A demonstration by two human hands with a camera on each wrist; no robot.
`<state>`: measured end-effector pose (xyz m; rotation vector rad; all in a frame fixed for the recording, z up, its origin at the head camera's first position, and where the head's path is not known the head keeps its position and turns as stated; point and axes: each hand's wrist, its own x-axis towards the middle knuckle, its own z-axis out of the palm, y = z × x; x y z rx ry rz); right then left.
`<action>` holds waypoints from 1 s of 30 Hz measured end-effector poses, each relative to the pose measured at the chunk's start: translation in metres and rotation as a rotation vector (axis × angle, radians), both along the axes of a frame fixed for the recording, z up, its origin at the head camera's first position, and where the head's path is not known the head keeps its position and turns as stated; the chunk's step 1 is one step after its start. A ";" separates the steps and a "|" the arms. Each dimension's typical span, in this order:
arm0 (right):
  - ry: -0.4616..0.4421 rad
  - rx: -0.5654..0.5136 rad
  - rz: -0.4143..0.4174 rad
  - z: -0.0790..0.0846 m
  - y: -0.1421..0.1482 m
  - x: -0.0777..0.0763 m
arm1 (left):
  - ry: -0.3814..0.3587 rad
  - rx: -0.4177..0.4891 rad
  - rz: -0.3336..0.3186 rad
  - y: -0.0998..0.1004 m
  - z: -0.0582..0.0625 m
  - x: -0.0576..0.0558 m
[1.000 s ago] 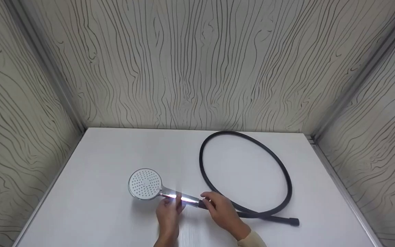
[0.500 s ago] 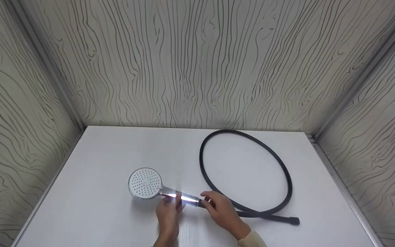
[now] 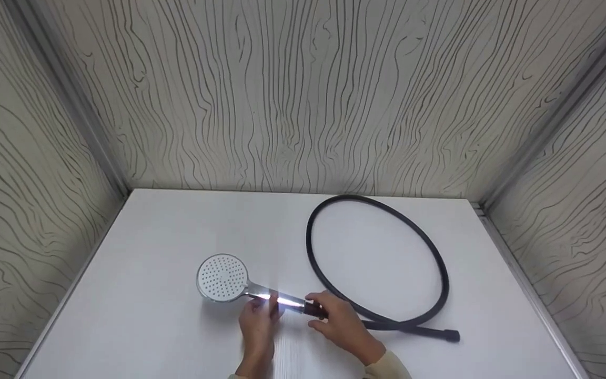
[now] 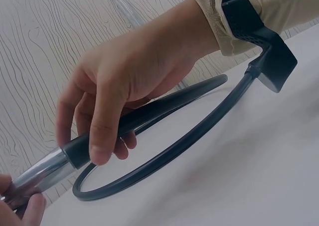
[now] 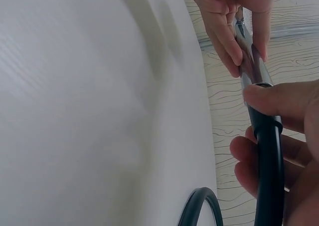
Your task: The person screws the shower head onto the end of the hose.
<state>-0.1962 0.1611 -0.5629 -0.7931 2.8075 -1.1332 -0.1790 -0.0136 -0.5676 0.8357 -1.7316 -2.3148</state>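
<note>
A chrome hand shower with a round, white, dotted face is held slightly off the table at centre left. My left hand grips its shiny handle from below. Against the handle's end sits the black collar of a shower hose; how far it is screwed on cannot be told. My right hand holds this hose end, thumb on one side and fingers on the other, as both wrist views show. Behind the right hand the hose makes a big loop on the table.
The hose's other end lies toward the right on the white table. Wood-grain panels rise at the back and both sides, with grey metal strips in the corners.
My right thumb has moved down, away from the index finger, so more of the black hose collar shows. The left hand and hand shower have hardly moved. The head view has tilted slightly.
</note>
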 end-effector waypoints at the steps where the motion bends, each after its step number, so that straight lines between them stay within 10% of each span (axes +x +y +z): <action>1: -0.007 0.003 0.004 0.000 0.000 0.000 | -0.002 -0.007 0.000 0.000 0.000 0.000; 30: 0.018 -0.042 -0.002 0.003 -0.002 0.002 | -0.017 0.030 0.005 0.001 0.006 -0.001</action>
